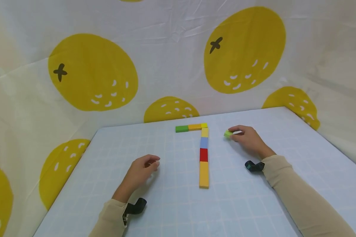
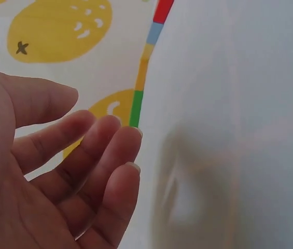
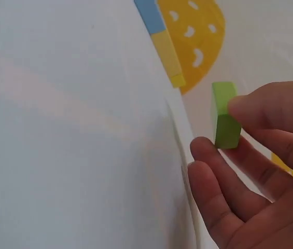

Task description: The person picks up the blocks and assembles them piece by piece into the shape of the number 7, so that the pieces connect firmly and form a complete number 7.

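My right hand (image 1: 249, 140) pinches a small light green block (image 3: 225, 115) between thumb and fingers, to the right of a row of blocks on the table. That row runs away from me: an orange block (image 1: 204, 175) nearest, then a red block (image 1: 203, 154), a blue block (image 1: 204, 143) and a pale yellow block (image 1: 205, 132). At its far end sits a small bright yellow block (image 1: 204, 125), from which an orange-yellow block (image 1: 194, 127) and a green block (image 1: 182, 129) extend leftward. Left of the row, my left hand (image 1: 139, 172) hovers with loosely bent fingers and nothing in them.
The table (image 1: 166, 210) wears a pale blue checked cover. Behind and beside it hangs a white sheet (image 1: 166, 49) printed with large yellow fruit. A dark wrist camera (image 1: 136, 206) is strapped at the left sleeve and another camera (image 1: 254, 166) at the right.
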The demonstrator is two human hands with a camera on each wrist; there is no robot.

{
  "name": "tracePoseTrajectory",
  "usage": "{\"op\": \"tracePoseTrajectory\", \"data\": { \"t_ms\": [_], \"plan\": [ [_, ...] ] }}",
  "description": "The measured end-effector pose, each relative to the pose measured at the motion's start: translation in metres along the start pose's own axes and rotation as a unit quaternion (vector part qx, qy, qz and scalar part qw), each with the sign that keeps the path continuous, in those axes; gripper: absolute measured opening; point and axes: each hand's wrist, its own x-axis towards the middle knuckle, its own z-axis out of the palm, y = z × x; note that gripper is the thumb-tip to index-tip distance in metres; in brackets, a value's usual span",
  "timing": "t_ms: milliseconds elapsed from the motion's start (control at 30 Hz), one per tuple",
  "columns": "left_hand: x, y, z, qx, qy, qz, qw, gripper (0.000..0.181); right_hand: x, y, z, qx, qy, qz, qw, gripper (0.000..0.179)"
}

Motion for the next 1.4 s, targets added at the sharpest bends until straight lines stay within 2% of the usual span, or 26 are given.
{"op": "tracePoseTrajectory", "data": {
  "t_ms": [200,500,700,900,1167,1400],
  "plan": [
    [0.001,-0.009,0.000,0.009,-0.007,0.013,0.9999,0.024,0.002,-0.007,0.007,0.041,-0.020,0.025,0.9986,0.041],
    [0.002,-0.012,-0.002,-0.027,-0.043,0.038,0.9980,0.026,0.011,-0.012,0.014,0.068,-0.034,0.037,0.9964,0.043],
    [0.006,-0.013,-0.004,-0.026,-0.080,0.038,0.9957,0.027,0.016,-0.015,0.019,0.072,-0.041,0.047,0.9954,0.042],
    [0.006,-0.018,-0.001,-0.012,-0.090,0.024,0.9956,0.027,0.023,-0.023,0.026,0.112,-0.058,0.049,0.9908,0.041],
    [0.006,-0.020,0.006,0.003,-0.101,0.031,0.9944,0.027,0.034,-0.038,0.036,0.174,-0.084,0.021,0.9809,0.043],
    [0.007,-0.021,0.004,0.019,-0.091,0.033,0.9951,0.025,0.049,-0.051,0.048,0.197,-0.090,0.004,0.9764,0.045]
  ]
}}
